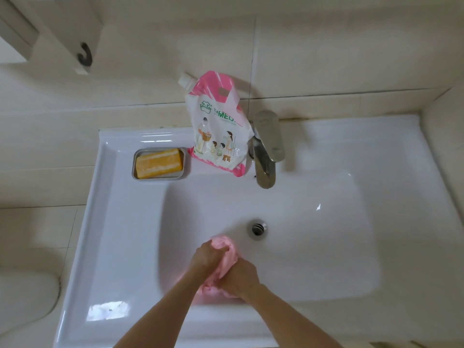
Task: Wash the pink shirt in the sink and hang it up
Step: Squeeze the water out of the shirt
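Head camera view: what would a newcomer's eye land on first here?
The left hand and right hand grip a bunched pink shirt in the white sink, near the drain. On the back rim, a pink-and-white detergent pouch leans by the tap, an orange soap bar in a metal dish beside it.
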`<action>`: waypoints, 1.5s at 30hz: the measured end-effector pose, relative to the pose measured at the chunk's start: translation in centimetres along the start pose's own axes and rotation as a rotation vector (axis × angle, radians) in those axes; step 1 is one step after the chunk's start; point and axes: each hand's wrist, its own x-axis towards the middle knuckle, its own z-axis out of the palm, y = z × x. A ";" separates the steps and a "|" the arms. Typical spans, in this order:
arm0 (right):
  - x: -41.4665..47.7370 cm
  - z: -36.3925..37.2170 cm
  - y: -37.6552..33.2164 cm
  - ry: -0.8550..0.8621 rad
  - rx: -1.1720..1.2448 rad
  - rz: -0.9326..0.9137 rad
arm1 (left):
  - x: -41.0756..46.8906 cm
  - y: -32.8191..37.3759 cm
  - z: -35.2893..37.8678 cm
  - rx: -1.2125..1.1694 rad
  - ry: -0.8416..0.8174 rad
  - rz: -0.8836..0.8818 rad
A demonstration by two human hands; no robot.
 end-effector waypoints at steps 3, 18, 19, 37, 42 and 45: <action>0.5 0.5 0.5 0.013 0.142 0.132 | 0.5 -0.1 0.5 0.141 0.076 -0.035; 1.6 0.0 2.8 -0.035 0.041 -0.189 | -0.8 -3.0 -4.9 0.973 -0.385 0.375; 1.8 0.0 2.4 -0.061 -0.005 -0.166 | -0.8 -3.5 -5.0 0.958 -0.394 0.367; 2.9 1.2 2.9 0.230 0.094 -0.015 | 0.2 -4.3 -1.2 0.862 0.030 0.392; 2.5 1.2 2.5 0.204 0.058 0.040 | -0.7 -3.2 -1.4 0.880 0.042 0.353; 1.8 1.2 2.2 0.183 0.046 0.086 | -1.3 -3.8 -1.2 0.870 0.156 0.399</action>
